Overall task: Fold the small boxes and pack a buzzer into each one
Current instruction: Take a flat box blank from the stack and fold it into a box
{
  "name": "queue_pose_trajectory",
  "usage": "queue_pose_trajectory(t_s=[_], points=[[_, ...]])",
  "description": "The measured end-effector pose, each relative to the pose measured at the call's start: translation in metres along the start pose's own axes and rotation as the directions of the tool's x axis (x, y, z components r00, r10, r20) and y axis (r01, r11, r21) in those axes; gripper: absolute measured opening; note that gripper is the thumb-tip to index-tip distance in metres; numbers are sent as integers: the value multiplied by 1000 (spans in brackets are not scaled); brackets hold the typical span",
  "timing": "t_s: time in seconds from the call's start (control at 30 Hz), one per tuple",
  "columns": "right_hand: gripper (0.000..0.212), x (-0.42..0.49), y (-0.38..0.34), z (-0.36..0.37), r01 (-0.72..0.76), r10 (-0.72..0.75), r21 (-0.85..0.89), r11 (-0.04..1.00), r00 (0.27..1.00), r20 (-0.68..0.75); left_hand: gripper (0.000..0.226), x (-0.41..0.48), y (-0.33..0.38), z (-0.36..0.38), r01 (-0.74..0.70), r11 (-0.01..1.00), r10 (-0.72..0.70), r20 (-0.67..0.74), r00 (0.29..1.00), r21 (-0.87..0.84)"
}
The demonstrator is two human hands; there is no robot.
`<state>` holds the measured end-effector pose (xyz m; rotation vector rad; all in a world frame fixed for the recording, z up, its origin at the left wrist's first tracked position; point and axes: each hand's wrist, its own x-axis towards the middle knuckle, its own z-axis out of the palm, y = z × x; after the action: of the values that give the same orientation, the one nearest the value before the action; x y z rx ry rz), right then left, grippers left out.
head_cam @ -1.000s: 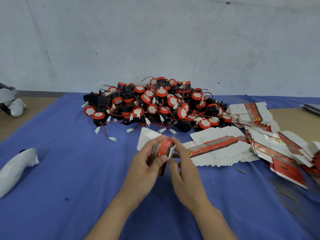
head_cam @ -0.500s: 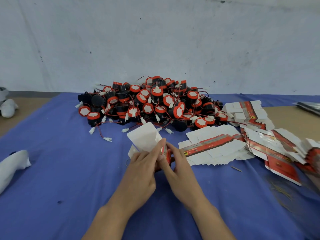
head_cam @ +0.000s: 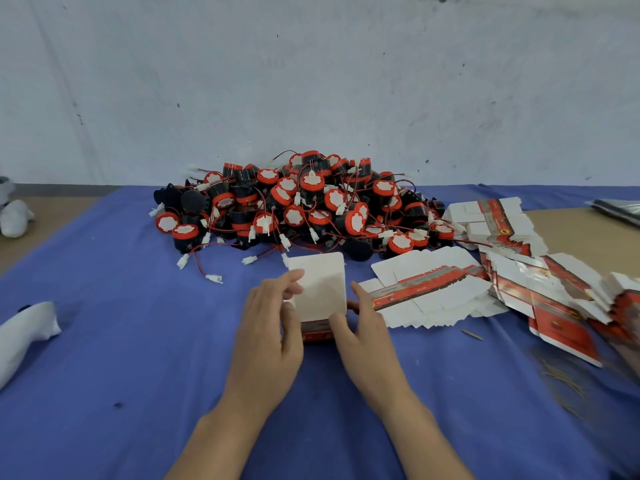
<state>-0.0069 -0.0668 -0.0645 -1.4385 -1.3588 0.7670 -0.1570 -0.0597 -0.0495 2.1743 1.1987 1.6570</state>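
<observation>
The small box [head_cam: 320,292] now has its white flap standing square to me, no longer leaning left. My left hand [head_cam: 266,336] pinches the flap's left edge, and my right hand [head_cam: 369,329] grips the box's right side. It sits near centre over the blue cloth [head_cam: 138,341], with the buzzer pile [head_cam: 298,206] beyond and the flat boxes [head_cam: 429,289] to the right.

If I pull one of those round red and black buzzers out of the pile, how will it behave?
A round red-and-black buzzer will probably lift as a rigid, compact lump. The thin red wires with white plugs look floppy and, crossing neighbours, may snag and drag others. Set on its curved side, it could roll on the blue cloth.
</observation>
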Motion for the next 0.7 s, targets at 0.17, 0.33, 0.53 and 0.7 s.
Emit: queue_pose_trajectory(t_s=[0.17,0.33,0.53,0.7], points=[[67,1,0,-1,-6,7,66,998,1000,-18,39,3,0,-1,105,991,-112,-80,990,-88],[59,0,-5,-6,-72,92,309,948,995,-49,34,2,-1,-1,180,973,-195,-96,976,-146],[26,15,-5,-21,-118,275,597,793,945,-178,34,17,-7,-3,371,875,-433,-160,887,-313],[18,25,-3,-29,-134,426,796,590,890,-165,28,67,-43,5,628,702,-677,-42,735,-336]])
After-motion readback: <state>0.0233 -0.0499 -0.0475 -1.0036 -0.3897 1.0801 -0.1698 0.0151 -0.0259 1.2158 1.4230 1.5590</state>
